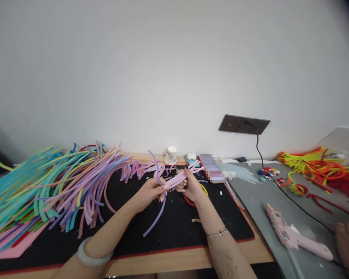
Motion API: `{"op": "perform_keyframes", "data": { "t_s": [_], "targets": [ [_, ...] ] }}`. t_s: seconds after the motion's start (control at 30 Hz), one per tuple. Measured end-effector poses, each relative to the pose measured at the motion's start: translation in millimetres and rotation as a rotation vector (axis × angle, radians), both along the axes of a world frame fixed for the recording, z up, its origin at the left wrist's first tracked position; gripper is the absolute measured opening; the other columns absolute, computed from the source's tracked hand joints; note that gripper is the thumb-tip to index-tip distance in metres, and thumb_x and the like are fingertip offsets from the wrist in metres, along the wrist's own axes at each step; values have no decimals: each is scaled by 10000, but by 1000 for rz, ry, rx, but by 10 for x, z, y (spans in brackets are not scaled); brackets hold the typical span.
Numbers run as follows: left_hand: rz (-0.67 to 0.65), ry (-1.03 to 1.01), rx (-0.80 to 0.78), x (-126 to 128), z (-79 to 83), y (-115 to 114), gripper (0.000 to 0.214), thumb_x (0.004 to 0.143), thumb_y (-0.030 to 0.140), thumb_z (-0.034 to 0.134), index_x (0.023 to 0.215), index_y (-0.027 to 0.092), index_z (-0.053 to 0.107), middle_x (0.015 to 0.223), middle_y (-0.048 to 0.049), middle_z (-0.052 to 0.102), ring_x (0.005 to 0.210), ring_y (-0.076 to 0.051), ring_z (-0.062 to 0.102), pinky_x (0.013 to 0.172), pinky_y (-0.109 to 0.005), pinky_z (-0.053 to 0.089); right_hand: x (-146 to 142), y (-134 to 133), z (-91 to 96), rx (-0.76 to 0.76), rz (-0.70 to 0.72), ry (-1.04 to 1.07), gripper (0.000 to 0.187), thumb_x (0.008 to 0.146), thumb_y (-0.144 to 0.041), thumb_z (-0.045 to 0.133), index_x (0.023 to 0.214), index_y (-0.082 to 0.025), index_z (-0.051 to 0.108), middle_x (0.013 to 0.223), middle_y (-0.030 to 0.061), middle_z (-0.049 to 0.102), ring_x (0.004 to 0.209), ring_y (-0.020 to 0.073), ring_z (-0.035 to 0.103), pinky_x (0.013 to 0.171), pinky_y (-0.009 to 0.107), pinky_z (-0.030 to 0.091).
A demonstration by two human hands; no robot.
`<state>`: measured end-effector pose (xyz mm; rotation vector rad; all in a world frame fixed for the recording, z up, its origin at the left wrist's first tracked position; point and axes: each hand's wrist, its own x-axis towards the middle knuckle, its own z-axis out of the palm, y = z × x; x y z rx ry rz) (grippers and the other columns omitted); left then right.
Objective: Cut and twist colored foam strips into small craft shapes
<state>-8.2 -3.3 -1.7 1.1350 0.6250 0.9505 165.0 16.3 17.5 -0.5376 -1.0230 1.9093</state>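
Left hand (151, 192) was closed, pinching near end of pink pipe-cleaner bundle (178, 179). Purple pipe cleaner (157, 220) sat in same grip, tail hanging toward black mat (177, 236). Right hand (192, 186) was closed round bundle's far part. Bundle was held above mat on bench, long axis running from left hand up-right to right hand. Loose pipe-cleaner pile (61, 174) lay well left, nearer left hand. Pink glue gun (293, 236) lay far right, near another person's hand (347, 240).

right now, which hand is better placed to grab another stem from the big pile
Left, probably: the left hand sits nearer the pile; the right hand is farther and pinches the pink stems.
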Motion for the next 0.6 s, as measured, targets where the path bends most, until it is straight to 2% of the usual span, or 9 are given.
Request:
{"op": "perform_keyframes", "data": {
  "t_s": [0.1, 0.17, 0.3, 0.43, 0.6],
  "targets": [
    [-33, 41, 25, -19, -37, 21, 296, 715, 391, 716, 711, 141, 558, 568, 43, 529, 438, -56, 461, 458, -191, 368, -41, -36, -55, 104, 41, -224, 497, 636, -549, 721, 565, -178, 398, 421, -101, 296, 372, 27, 188, 385, 193, 104],
    [-39, 91, 57, -29, -50, 28, 286, 733, 394, 695, 716, 139, 566, 552, 40, 531, 433, -61, 462, 452, -190, 356, -90, -57, -83, 200, 54, -350, 448, 668, -515, 711, 583, -164, 444, 429, -95, 319, 379, 29, 198, 390, 205, 107],
    [-33, 227, 116, -30, -28, 21, 287, 759, 403, 660, 708, 131, 585, 479, 37, 525, 416, -73, 468, 446, -189, 328, -163, -68, -100, 291, -48, -454, 424, 752, -478, 639, 542, -152, 469, 427, -79, 328, 378, 34, 215, 391, 225, 97],
    [-30, 240, 126, -17, -19, 14, 282, 770, 404, 649, 724, 132, 592, 477, 38, 529, 419, -73, 468, 454, -189, 343, -193, -77, -80, 206, -90, -433, 397, 722, -428, 660, 518, -156, 457, 415, -74, 347, 365, 31, 220, 385, 218, 99],
    [-50, 113, 115, -7, -44, 22, 269, 770, 389, 662, 717, 148, 555, 563, 35, 540, 462, -73, 497, 467, -189, 383, -219, -110, -32, -8, -100, -213, 389, 633, -384, 708, 518, -171, 404, 398, -89, 333, 352, 19, 194, 380, 184, 97]
  ]
}}
